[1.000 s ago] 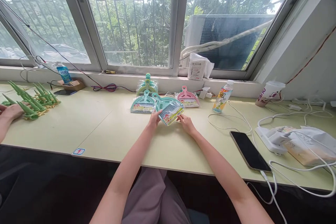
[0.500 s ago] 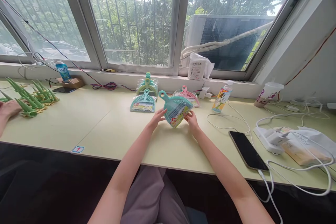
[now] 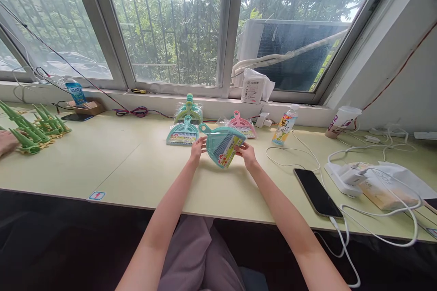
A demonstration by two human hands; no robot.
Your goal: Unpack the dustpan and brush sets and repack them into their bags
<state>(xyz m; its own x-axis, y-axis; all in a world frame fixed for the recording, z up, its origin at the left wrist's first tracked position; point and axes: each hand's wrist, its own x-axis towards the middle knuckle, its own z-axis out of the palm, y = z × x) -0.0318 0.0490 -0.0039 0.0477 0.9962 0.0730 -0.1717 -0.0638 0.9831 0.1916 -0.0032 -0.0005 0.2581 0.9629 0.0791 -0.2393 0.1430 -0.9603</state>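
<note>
I hold a teal mini dustpan-and-brush set (image 3: 221, 144) in clear wrapping, lifted and tilted above the pale green table (image 3: 112, 163). My left hand (image 3: 197, 147) grips its left edge near the handle. My right hand (image 3: 246, 153) pinches its right edge. Just behind lie another teal set (image 3: 183, 132), a pink set (image 3: 241, 126) and a stack of green sets (image 3: 188, 111) against the window sill.
A drink bottle (image 3: 283, 125), a black phone (image 3: 316, 185) on a white cable, a power strip (image 3: 343, 173), a plastic bag (image 3: 392, 186) and a cup (image 3: 341, 121) sit to the right. Green cone-shaped items (image 3: 30, 128) and another person's hand (image 3: 6, 142) are at far left.
The teal set was lifted off the table and turned upright between both hands, moving slightly toward me.
</note>
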